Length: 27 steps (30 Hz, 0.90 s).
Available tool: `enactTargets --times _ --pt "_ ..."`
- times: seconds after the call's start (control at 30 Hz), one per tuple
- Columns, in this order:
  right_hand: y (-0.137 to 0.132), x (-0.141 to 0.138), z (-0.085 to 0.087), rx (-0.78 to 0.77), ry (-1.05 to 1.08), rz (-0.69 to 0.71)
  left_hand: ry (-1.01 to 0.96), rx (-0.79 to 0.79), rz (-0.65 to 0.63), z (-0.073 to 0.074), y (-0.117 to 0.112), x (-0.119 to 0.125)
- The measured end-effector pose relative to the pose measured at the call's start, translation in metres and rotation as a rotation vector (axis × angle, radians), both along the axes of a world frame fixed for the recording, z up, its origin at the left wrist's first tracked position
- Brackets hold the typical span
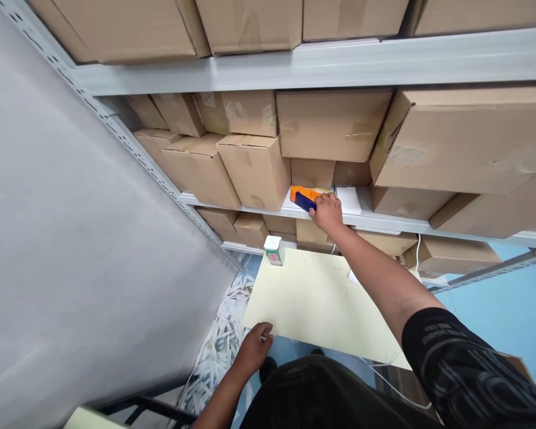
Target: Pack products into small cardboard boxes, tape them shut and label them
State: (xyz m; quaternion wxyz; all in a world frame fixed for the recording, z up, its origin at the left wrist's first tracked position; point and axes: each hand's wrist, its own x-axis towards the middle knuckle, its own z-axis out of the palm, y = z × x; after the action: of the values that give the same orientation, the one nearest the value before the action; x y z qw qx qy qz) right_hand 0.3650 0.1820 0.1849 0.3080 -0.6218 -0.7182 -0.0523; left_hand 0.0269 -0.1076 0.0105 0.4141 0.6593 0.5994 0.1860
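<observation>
My right hand [328, 211] reaches out to the shelf, its fingers closed around an orange and dark blue tape dispenser [304, 198]. A yellowish roll edge shows behind the dispenser. To the right of that hand lies a flat white box [348, 200] on the shelf board. My left hand [255, 347] hangs low at the table's front left corner with its fingers curled; a small pale spot shows between them, too little to name. A small white and green box [274, 251] stands upright at the far left corner of the pale yellow table [312, 298].
Brown cardboard boxes [333, 125] fill the grey metal shelves [295, 68]. A grey wall or sheet [93, 226] rises on the left. White paper strips [218, 339] litter the blue floor there. A white cable [397, 390] hangs below the table's front edge.
</observation>
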Motion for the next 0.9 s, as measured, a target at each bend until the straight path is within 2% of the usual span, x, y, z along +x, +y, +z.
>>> enactTargets --times 0.1,0.17,0.23,0.3,0.37,0.43,0.53,0.6,0.67,0.73,0.9 --pt "-0.035 0.0 -0.006 0.05 0.035 0.045 0.004 -0.004 -0.032 -0.006 0.002 -0.015" --pt "-0.078 0.001 -0.017 0.03 0.031 0.034 -0.003 -0.01 -0.069 -0.01 0.006 -0.023" --pt "-0.133 0.001 -0.039 -0.013 0.023 0.012 -0.004 -0.022 -0.112 -0.012 0.013 -0.029" --pt "-0.191 0.0 -0.073 -0.097 0.025 -0.019 0.0 -0.032 -0.156 -0.014 0.021 -0.033" --pt "-0.244 0.0 -0.118 -0.205 0.038 -0.087 0.007 -0.037 -0.21 -0.016 0.028 -0.036" --pt "-0.285 0.001 -0.166 -0.322 0.044 -0.136 0.024 -0.036 -0.269 -0.018 0.035 -0.038" --pt "-0.323 0.005 -0.226 -0.488 0.03 -0.201 0.06 -0.035 -0.329 -0.021 0.043 -0.04" --pt "-0.336 0.007 -0.251 -0.553 0.007 -0.24 0.07 -0.039 -0.347 -0.023 0.046 -0.04" --pt "-0.341 0.007 -0.264 -0.58 -0.012 -0.266 0.071 -0.044 -0.354 -0.025 0.045 -0.04" --pt "-0.344 0.004 -0.266 -0.592 -0.039 -0.291 0.08 -0.049 -0.361 -0.027 0.043 -0.04" --pt "-0.351 -0.004 -0.25 -0.586 -0.028 -0.343 0.097 -0.052 -0.378 -0.03 0.028 -0.036"
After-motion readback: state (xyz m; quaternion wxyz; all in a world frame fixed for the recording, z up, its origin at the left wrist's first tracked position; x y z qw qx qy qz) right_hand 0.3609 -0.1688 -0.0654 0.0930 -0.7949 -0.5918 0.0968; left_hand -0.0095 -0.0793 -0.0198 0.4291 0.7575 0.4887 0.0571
